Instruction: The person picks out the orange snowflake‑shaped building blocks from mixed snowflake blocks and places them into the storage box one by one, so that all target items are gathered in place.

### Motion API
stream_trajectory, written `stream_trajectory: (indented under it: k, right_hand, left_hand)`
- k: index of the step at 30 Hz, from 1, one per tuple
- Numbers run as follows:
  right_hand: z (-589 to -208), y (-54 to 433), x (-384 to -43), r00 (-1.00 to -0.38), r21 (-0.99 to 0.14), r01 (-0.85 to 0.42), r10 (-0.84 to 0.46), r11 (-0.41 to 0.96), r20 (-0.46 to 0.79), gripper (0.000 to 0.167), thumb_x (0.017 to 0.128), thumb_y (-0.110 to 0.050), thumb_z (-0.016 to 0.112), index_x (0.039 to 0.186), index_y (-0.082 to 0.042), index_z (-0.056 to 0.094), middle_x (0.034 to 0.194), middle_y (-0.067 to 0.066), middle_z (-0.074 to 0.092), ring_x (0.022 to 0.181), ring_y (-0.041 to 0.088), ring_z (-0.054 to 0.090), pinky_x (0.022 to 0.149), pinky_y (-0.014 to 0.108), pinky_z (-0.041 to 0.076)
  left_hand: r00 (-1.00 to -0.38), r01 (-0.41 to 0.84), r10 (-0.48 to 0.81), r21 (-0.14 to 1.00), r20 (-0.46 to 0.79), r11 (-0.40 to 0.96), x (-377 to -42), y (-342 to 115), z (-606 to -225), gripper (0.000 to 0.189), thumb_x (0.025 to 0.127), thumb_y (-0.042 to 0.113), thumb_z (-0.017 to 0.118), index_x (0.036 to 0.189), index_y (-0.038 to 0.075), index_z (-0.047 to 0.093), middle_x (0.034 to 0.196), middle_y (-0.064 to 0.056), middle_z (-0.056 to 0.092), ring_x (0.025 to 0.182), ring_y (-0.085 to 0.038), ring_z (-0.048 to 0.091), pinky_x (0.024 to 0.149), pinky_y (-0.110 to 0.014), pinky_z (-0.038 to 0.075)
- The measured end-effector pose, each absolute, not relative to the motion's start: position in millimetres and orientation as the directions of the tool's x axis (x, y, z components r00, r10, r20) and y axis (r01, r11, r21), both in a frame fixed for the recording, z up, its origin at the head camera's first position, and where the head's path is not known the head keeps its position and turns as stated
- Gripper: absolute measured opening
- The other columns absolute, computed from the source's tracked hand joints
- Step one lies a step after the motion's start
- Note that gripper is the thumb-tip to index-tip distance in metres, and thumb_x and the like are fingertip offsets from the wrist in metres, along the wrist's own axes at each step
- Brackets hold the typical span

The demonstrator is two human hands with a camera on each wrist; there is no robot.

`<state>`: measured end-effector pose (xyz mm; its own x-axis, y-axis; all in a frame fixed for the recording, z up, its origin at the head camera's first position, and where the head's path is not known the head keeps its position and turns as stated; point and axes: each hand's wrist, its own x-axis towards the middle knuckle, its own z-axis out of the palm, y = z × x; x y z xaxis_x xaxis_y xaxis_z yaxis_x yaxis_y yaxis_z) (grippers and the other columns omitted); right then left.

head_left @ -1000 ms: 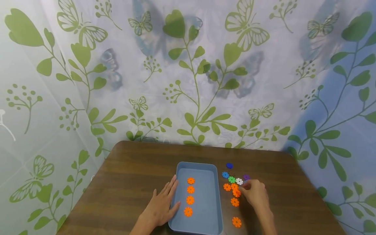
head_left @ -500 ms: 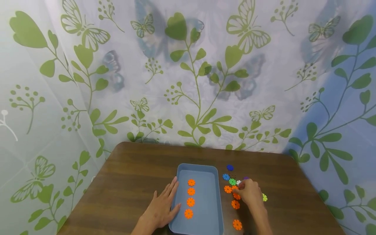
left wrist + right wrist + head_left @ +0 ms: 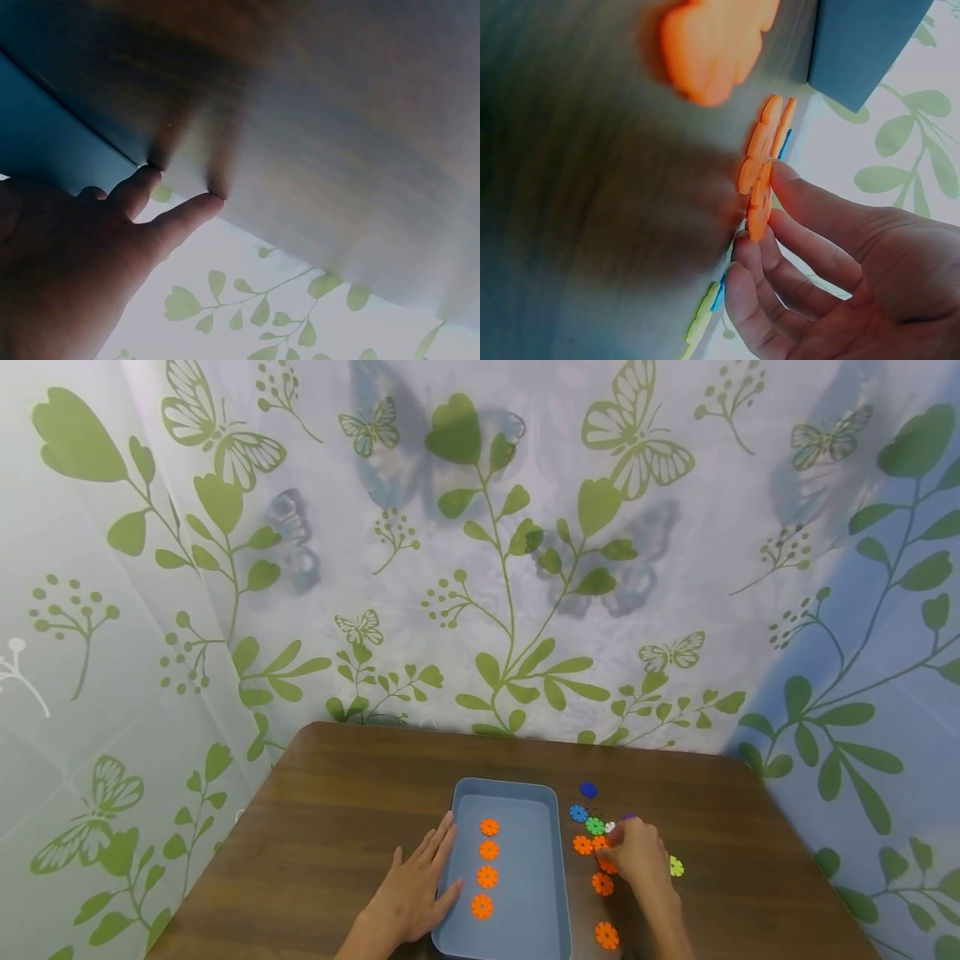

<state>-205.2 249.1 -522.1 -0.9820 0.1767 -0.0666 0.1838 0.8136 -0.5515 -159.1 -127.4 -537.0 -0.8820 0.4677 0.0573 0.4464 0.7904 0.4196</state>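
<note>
A blue-grey tray (image 3: 517, 935) holds a column of orange notched plastic discs (image 3: 487, 877). My left hand (image 3: 408, 889) rests along the tray's left rim, its fingers straight; the left wrist view shows two of the fingers (image 3: 184, 221) touching the table. Right of the tray, my right hand (image 3: 640, 853) is over the loose discs. In the right wrist view, its thumb and fingers pinch the edge of an orange notched disc (image 3: 760, 206) low over the table, and another orange disc (image 3: 760, 146) lies right beside it. The hand partly hides a white disc (image 3: 610, 827) and a purple disc (image 3: 629, 817).
Around the right hand lie a green disc (image 3: 595, 826), a light blue disc (image 3: 578, 813), a dark blue disc (image 3: 588, 790) and a lime disc (image 3: 677, 866). A single orange disc (image 3: 607, 935) lies nearer the table's front. Behind the brown table (image 3: 360, 777) hangs a leaf-patterned curtain (image 3: 420, 568).
The right hand has shifted slightly left over the orange discs, uncovering the lime disc and covering part of the white and purple ones. The left hand stays on the tray.
</note>
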Motion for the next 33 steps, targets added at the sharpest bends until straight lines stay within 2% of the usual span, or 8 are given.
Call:
stream_trajectory:
  k: [13, 23, 29, 33]
  right_hand:
    - [-518.3, 255.6, -201.2, -0.984, -0.582, 0.172, 0.17, 0.795, -0.059, 0.016, 0.083, -0.002, 0.089, 0.091, 0.003, 0.076, 0.085, 0.01, 0.073, 0.078, 0.028, 0.068, 0.069, 0.049, 0.058]
    - [-517.4, 265.6, -199.8, -0.972, -0.572, 0.225, 0.218, 0.789, -0.082, 0.018, 0.084, -0.009, 0.092, 0.091, -0.001, 0.077, 0.087, 0.011, 0.074, 0.076, 0.026, 0.067, 0.063, 0.044, 0.055]
    - [-518.9, 271.1, -197.8, -0.978, -0.611, 0.193, 0.202, 0.768, -0.054, 0.022, 0.082, -0.002, 0.092, 0.094, 0.004, 0.076, 0.085, 0.013, 0.074, 0.075, 0.028, 0.069, 0.066, 0.046, 0.059]
    - [-519.8, 273.0, -196.5, -0.98, -0.628, 0.163, 0.196, 0.761, -0.018, 0.019, 0.08, 0.001, 0.092, 0.092, 0.004, 0.077, 0.082, 0.012, 0.076, 0.074, 0.027, 0.071, 0.067, 0.046, 0.061]
  left_hand:
    - [-0.883, 0.444, 0.466, 0.41, 0.05, 0.797, -158.9, -126.6, -537.0, 0.08, 0.109, 0.045, 0.058, 0.171, 0.005, 0.026, 0.181, -0.01, 0.019, 0.154, -0.045, 0.041, 0.104, -0.088, 0.033]
    - [-0.873, 0.471, 0.478, 0.418, 0.093, 0.777, -159.6, -129.1, -544.2, 0.077, 0.112, 0.045, 0.054, 0.171, 0.006, 0.024, 0.181, -0.01, 0.017, 0.154, -0.048, 0.041, 0.103, -0.089, 0.033]
    - [-0.882, 0.444, 0.467, 0.43, 0.055, 0.787, -158.6, -127.9, -537.9, 0.077, 0.11, 0.043, 0.057, 0.17, 0.004, 0.027, 0.18, -0.012, 0.018, 0.155, -0.045, 0.04, 0.105, -0.088, 0.032]
    - [-0.886, 0.435, 0.462, 0.422, 0.044, 0.795, -157.7, -126.9, -534.8, 0.079, 0.109, 0.044, 0.058, 0.17, 0.005, 0.027, 0.181, -0.011, 0.019, 0.155, -0.044, 0.04, 0.106, -0.088, 0.033]
